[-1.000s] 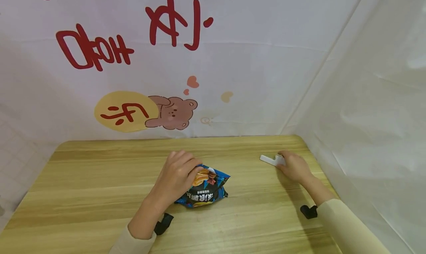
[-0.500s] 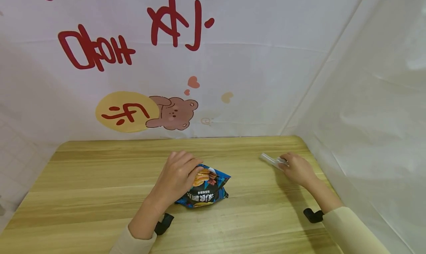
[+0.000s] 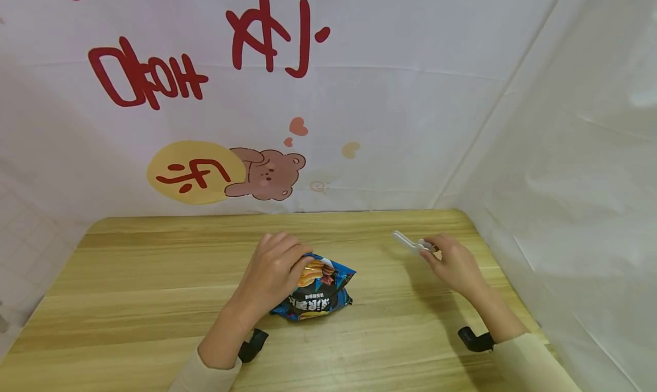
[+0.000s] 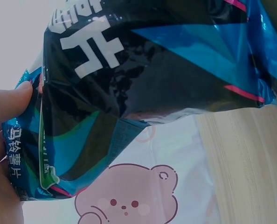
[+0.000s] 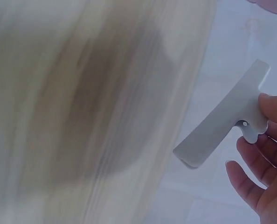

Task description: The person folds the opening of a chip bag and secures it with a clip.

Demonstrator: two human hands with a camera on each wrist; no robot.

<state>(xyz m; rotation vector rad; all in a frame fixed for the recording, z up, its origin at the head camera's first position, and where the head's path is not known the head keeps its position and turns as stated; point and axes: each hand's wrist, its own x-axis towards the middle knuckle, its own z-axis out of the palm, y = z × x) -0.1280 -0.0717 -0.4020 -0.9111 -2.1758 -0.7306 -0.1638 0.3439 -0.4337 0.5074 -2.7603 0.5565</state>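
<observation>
My left hand (image 3: 277, 272) grips the top edge of a blue and black potato chip bag (image 3: 320, 295), thumb and fingers on the seal. In the left wrist view the chip bag (image 4: 176, 70) fills much of the picture, the thumb (image 4: 12, 100) pressing its crimped end. Over the right part of the table, my right hand (image 3: 454, 263) pinches a white bag clip (image 3: 408, 242) by its handle tabs. The right wrist view shows the clip's long bar (image 5: 218, 116) pointing away from the fingers (image 5: 262, 161), with a small round hole near the tabs.
The wooden table (image 3: 154, 278) has a white cloth backdrop (image 3: 410, 95) behind it, printed with red characters and a bear (image 3: 272, 175). White sheeting (image 3: 580, 181) hangs along the right side. Black straps (image 3: 474, 339) show at both wrists.
My right hand has turned the bag clip, and the clip's bar has swung upward and a little to the left. The left hand and the chip bag have stayed put.
</observation>
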